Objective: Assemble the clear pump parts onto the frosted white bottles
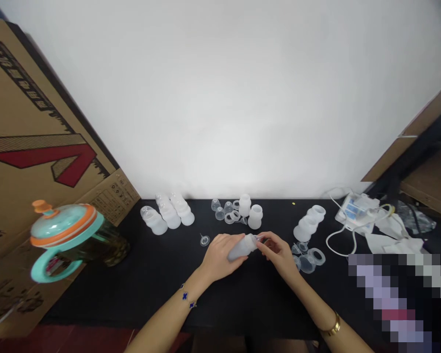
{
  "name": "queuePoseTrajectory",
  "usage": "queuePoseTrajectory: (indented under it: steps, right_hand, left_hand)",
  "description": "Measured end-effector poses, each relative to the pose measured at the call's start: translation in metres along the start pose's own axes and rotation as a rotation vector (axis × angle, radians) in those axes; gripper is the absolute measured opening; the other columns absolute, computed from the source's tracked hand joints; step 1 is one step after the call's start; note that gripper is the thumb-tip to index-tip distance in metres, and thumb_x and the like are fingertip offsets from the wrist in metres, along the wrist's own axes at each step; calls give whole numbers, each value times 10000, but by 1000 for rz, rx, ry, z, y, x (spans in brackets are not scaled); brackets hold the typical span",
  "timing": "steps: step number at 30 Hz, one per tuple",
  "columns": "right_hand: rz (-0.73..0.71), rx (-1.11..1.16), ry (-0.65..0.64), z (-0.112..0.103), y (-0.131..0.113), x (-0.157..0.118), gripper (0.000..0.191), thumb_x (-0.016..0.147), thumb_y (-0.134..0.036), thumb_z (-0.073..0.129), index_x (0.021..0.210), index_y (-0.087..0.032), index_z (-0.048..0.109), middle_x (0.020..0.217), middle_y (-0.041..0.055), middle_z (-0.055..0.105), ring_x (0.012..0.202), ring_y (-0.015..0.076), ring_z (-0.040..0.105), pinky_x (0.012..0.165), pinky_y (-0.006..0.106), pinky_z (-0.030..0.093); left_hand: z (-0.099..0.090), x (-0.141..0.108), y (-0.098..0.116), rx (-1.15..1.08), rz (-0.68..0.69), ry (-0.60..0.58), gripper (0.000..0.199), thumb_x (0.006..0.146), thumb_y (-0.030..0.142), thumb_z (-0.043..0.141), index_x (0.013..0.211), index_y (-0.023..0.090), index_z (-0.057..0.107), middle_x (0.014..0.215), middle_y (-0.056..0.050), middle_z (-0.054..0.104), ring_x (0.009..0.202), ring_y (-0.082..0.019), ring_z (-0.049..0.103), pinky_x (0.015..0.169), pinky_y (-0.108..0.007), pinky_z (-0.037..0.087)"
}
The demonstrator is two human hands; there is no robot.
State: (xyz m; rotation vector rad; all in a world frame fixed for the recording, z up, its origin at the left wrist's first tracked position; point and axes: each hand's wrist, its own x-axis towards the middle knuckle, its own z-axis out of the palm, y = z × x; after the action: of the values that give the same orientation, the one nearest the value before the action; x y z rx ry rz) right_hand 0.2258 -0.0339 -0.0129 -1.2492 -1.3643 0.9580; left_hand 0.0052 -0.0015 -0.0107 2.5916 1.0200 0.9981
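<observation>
Head view: so the left hand (222, 255) is wrapped around a whitish bottle (239, 249), fingers closed on its body, with the bottle held tilted just over the front-middle of the black desk (132, 299), mouth end toward the right hand (275, 249). The right hand has its fingertips together right at that mouth end, looks like pinching some small clear part there, but it's too small and hidden to say for sure. Just left of the left hand there's a little clear disc with a thin stem (205, 240) lying by itself. Behind the hands sit two open white bottles (255, 217), upright, and beside them on the left a bunch of clear domes and rings (228, 208). Further left, three bottles with clear tops (169, 212) are lined up close together near the wall. Over on the right there's another group of open white bottles (309, 223), and in front of those more clear rings and caps (307, 263). Far right is a messy pile of white cable (340, 252) and plastic packaging (411, 218), and at the far left a teal and orange lidded jug (75, 240) stands by a big cardboard box (40, 147).
</observation>
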Motion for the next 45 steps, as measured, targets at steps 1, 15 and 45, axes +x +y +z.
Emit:
queuePoseTrajectory:
  steps: [1,15,45]
  right_hand:
    - [-2,-4,4,0,0,0,381,828,-544,700,973,-192,684,682,8,593,581,147,523,487,249,405]
    - [-34,-24,35,-1,-2,-1,330,817,-503,721,887,-183,676,696,10,593,571,131,498,482,239,390]
    - [4,51,-20,-3,2,0,344,850,-534,671,916,-196,663,651,-9,568,557,139,540,475,235,410]
  left_hand:
    - [0,0,0,-2,-2,-3,500,848,367,699,1307,242,545,1140,-61,709,988,-257,661,870,-410,502]
    - [1,-1,1,-11,14,1,506,842,339,708,1311,241,549,1143,-61,709,999,-253,662,873,-403,501]
    - [-9,4,5,-344,-253,-136,542,792,446,763,1289,276,626,1194,-40,710,1004,-229,641,928,-368,512]
